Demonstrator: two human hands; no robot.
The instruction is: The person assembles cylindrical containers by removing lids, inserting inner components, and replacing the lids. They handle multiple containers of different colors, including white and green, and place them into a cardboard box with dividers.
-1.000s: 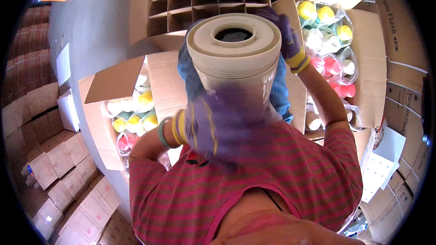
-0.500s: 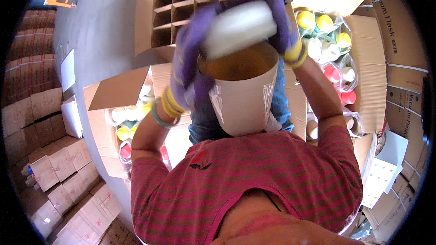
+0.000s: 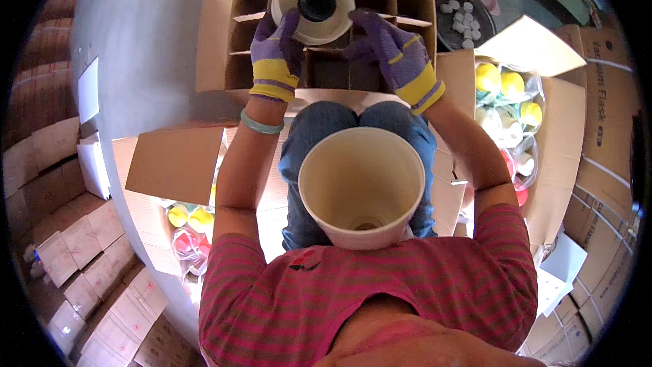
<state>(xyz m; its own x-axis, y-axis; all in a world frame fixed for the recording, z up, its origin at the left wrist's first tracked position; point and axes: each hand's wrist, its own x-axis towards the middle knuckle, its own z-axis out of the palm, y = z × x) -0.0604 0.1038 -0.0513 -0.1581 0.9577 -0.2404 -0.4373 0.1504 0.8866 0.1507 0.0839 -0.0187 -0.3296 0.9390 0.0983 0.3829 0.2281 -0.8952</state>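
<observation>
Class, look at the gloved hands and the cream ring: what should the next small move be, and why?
Probably close the right hand on the cream ring: that hand's fingers look spread near the ring's right side, while the left hand grips its near-left rim. With the ring above the divided carton, a two-handed hold seems steadier.

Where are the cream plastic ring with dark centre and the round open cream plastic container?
Cream plastic ring [image 3: 316,32], head view: its lower band.
Round open cream plastic container [image 3: 360,177], head view: inner wall.

Smooth grey floor [image 3: 146,47] spreads at ten o'clock. Stacked cartons [image 3: 81,245] rise at eight o'clock, strapped cartons [image 3: 604,146] at three.
</observation>
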